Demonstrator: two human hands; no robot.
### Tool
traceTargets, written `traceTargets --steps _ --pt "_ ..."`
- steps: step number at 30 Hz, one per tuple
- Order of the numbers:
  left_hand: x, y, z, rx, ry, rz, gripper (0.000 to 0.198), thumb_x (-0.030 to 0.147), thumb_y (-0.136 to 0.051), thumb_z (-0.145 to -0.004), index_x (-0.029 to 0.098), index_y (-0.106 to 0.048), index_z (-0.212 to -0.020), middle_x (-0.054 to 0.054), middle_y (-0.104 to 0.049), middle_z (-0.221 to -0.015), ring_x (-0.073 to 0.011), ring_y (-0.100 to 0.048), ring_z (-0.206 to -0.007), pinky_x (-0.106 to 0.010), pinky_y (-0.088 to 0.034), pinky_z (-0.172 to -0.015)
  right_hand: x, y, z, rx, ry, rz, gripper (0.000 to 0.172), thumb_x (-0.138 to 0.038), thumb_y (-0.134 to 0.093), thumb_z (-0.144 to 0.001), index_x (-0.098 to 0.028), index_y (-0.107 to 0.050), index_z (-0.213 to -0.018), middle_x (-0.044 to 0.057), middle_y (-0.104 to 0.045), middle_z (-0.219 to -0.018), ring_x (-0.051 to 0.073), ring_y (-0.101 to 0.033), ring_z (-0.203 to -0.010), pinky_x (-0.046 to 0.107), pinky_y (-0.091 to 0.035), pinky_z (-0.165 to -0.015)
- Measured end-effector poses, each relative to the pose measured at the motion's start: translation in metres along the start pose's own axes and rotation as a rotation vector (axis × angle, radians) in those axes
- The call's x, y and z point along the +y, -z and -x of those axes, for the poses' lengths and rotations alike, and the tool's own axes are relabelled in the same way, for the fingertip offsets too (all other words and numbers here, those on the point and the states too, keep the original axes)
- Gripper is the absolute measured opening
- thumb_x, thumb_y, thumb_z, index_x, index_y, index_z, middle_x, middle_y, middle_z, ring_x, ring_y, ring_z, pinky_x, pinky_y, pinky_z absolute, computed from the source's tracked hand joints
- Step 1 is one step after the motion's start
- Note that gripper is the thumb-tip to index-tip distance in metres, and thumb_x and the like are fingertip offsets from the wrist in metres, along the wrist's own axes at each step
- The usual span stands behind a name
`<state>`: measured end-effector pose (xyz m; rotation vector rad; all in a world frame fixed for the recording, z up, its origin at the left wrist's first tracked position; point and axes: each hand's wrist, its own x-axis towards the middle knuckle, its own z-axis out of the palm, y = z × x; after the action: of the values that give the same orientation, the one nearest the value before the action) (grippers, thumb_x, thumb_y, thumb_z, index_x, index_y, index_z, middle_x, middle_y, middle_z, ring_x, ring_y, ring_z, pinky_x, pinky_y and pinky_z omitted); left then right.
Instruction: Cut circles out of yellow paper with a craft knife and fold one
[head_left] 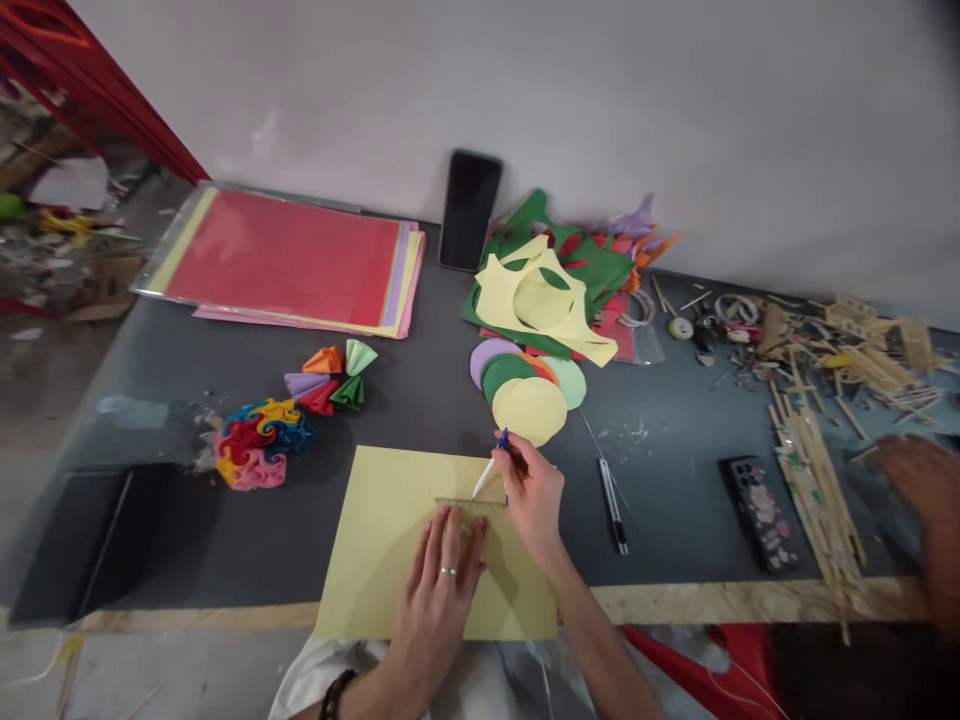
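A sheet of pale yellow paper (375, 530) lies at the table's front edge, partly over it. My left hand (442, 570) rests flat on the sheet, fingers stretched out, its fingertips against a short clear ruler (454, 501). In my right hand (534, 495) is a white pen with a blue end (486, 476), pinched and slanted, its tip at the ruler's upper edge. Just beyond the sheet sits a pile of cut paper circles, with a yellow circle (532, 408) on top. A utility knife (613, 505) lies to the right of my right hand.
Coloured sheets in plastic (285, 260) lie back left; folded paper pieces (322, 395) and a curled colourful ornament (259, 445) are nearer. A phone (470, 210) leans on the wall beside paper offcuts (547, 300). Another person's hand (919, 475) is by wooden sticks (817, 480), right.
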<state>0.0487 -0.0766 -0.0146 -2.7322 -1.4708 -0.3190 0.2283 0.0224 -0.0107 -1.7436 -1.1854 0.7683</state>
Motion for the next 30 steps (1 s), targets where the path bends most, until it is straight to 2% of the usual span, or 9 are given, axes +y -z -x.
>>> traceTargets --steps 6,11,17,22,27,30 --pt "0.0009 -0.0005 -0.0001 -0.017 0.014 -0.004 0.068 0.029 -0.067 -0.095 0.019 -0.047 -0.159 -0.018 -0.051 -0.165 -0.0325 -0.050 -0.152 -0.045 -0.056 -0.119 0.0018 -0.0001 -0.0005 -0.003 -0.017 -0.002 0.035 -0.046 -0.065 -0.098 -0.022 -0.076 -0.120 0.008 -0.083 -0.118 0.021 -0.080 -0.101 0.035 -0.065 -0.097" --pt "0.0004 0.0022 -0.0026 -0.008 0.004 -0.028 0.064 0.031 -0.066 -0.096 0.019 -0.050 -0.157 -0.019 -0.059 -0.157 -0.0330 -0.057 -0.146 -0.045 -0.059 -0.114 0.0018 0.0000 -0.0007 -0.008 -0.027 0.011 0.035 -0.047 -0.066 -0.097 -0.022 -0.077 -0.119 0.007 -0.083 -0.115 0.022 -0.080 -0.099 0.034 -0.065 -0.094" --pt "-0.0002 0.0012 -0.0020 -0.017 0.005 -0.026 0.071 0.031 -0.069 -0.094 0.018 -0.045 -0.160 -0.019 -0.052 -0.164 -0.0330 -0.056 -0.147 -0.045 -0.057 -0.116 0.0021 0.0006 -0.0012 -0.001 -0.014 0.027 0.038 -0.049 -0.064 -0.098 -0.022 -0.077 -0.121 0.008 -0.083 -0.115 0.022 -0.080 -0.099 0.036 -0.065 -0.094" --pt "0.0001 0.0018 -0.0026 -0.010 0.003 -0.030 0.067 0.031 -0.070 -0.094 0.018 -0.050 -0.157 -0.019 -0.060 -0.156 -0.0337 -0.058 -0.145 -0.045 -0.059 -0.114 0.0037 -0.0004 -0.0015 0.010 -0.015 0.035 0.036 -0.048 -0.066 -0.098 -0.021 -0.077 -0.119 0.008 -0.084 -0.114 0.021 -0.080 -0.099 0.035 -0.065 -0.094" --pt "0.0009 0.0004 -0.0014 0.029 0.015 -0.010 0.076 0.029 -0.072 -0.093 0.018 -0.042 -0.162 -0.020 -0.048 -0.166 -0.0340 -0.055 -0.148 -0.045 -0.055 -0.120 0.0044 -0.0012 -0.0009 0.018 0.017 0.022 0.032 -0.043 -0.067 -0.098 -0.022 -0.077 -0.120 0.008 -0.083 -0.117 0.021 -0.080 -0.101 0.034 -0.065 -0.096" --pt "0.0014 -0.0007 0.0006 0.023 0.029 -0.005 0.079 0.030 -0.073 -0.092 0.019 -0.040 -0.163 -0.020 -0.044 -0.169 -0.0340 -0.052 -0.150 -0.045 -0.051 -0.123 -0.0009 0.0021 0.0008 0.037 0.072 0.053 0.031 -0.042 -0.070 -0.096 -0.024 -0.078 -0.119 0.007 -0.084 -0.114 0.019 -0.080 -0.091 0.031 -0.066 -0.088"
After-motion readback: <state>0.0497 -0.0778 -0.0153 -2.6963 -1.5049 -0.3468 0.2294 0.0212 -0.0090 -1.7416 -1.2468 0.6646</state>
